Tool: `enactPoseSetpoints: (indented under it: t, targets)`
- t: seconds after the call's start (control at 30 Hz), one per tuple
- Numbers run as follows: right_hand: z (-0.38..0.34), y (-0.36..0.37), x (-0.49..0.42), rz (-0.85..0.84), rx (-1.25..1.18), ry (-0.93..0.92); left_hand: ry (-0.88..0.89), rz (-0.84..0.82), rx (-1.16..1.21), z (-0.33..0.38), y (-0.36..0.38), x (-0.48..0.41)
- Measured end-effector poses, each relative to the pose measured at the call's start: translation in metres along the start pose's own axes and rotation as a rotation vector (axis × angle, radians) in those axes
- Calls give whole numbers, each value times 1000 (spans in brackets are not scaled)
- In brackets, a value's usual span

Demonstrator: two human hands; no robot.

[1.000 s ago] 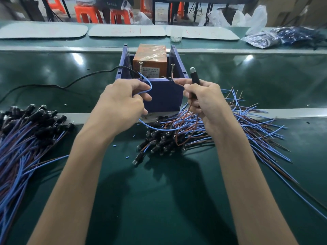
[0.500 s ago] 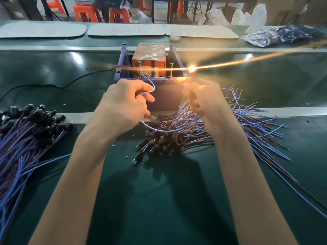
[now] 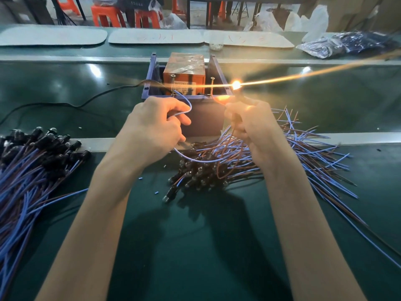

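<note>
My left hand (image 3: pixel 152 129) pinches a blue wire (image 3: pixel 186 107) whose end reaches up to a screw post (image 3: pixel 173 83) in the blue box (image 3: pixel 149 83). My right hand (image 3: pixel 251 124) grips a small black lamp holder upright, with its brown wire held against the right screw post (image 3: pixel 212 85). The lamp (image 3: pixel 236 85) at its tip glows bright orange, with a streak of glare across the view. An orange power unit (image 3: pixel 184 68) sits inside the box.
A heap of lamp holders with blue and brown wires (image 3: pixel 217 168) lies under my hands, fanning right. A second heap (image 3: pixel 32 161) lies at the left. A black cable (image 3: pixel 65 104) runs left from the box. White mats and a plastic bag (image 3: pixel 338 46) lie at the back.
A second ago the lamp in my right hand was dark; it lit up half a second ago and still glows. Both hands have stayed at the posts.
</note>
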State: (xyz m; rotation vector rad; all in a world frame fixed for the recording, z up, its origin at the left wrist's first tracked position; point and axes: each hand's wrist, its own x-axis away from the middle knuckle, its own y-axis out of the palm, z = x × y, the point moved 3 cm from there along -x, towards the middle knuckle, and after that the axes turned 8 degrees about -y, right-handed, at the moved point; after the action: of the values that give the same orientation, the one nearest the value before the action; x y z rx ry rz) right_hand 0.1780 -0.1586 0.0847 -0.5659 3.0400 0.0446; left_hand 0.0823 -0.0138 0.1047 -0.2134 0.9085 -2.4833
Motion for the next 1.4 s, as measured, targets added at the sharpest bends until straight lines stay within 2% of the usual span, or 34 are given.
enactPoseSetpoints:
  t: [0.57,0.63,0.77,0.83,0.97,1.07,1.2,1.3,1.4]
  targets:
    - [-2,1,0,-34,-25,-19,18,-115,95,1,7,2]
    - [-6,1,0,0,81,-23,20,-128,74,-1,5,1]
    - [-15,-2,4,54,475,-84,6,-131,47,-7,-3,-1]
    - [-22,-4,7,73,523,-131,-15,-143,29,-12,-7,-2]
    - [-34,-10,13,102,269,-152,-96,-217,-60,-24,-13,-6]
    - [-42,-14,18,122,76,-177,-156,-293,-220,-35,-16,-9]
    - [-55,-23,23,244,-163,-254,-236,-410,-449,-54,-24,-7]
    - [-62,-27,24,297,-341,-325,-314,-407,-628,-69,-36,-6]
    - [-68,-26,24,314,-422,-372,-418,-383,-749,-83,-47,-7]
